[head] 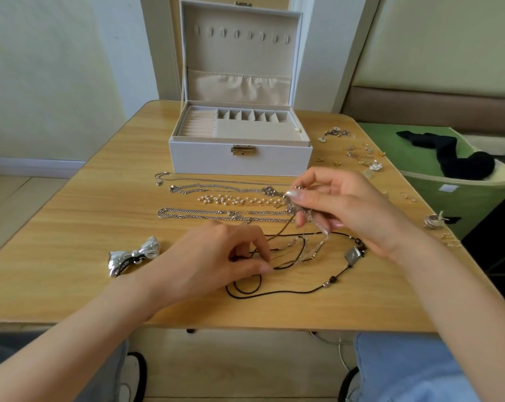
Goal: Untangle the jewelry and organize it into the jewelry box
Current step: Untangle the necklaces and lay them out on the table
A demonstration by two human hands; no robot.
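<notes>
Pulling too hard is the main risk here. The left hand [225, 256], fingers curled, pinches the black cord necklace [274, 294] low against the table [71, 227] at about six o'clock of the spread. The right hand [341, 204], raised at about three o'clock, pinches a silver ornamental piece [296, 209] between thumb and fingertips. Pale strands hang from that piece into the tangle [303, 248] between the two hands.

If the hands draw apart before the crossing loops are loosened, I judge the knot tightens instead of opening, and a thin strand may kink or snap. A tug may also drag the cord's square pendant [354, 253], lying at four o'clock of the tangle, across the wood.

The straightened rows lie just beyond, at twelve o'clock of the tangle: the silver chains [205, 214] and the pearl strand [239, 201]. Their right ends run under the raised hand, and I cannot tell whether they are free of the held piece. If not, a lift pulls them back into a heap.

The small earrings [361, 158] at two o'clock sit near the table edge, where a swinging forearm could sweep them off. The jewelry box [239, 158] stands open at twelve o'clock, and its visible compartments hold nothing yet.
</notes>
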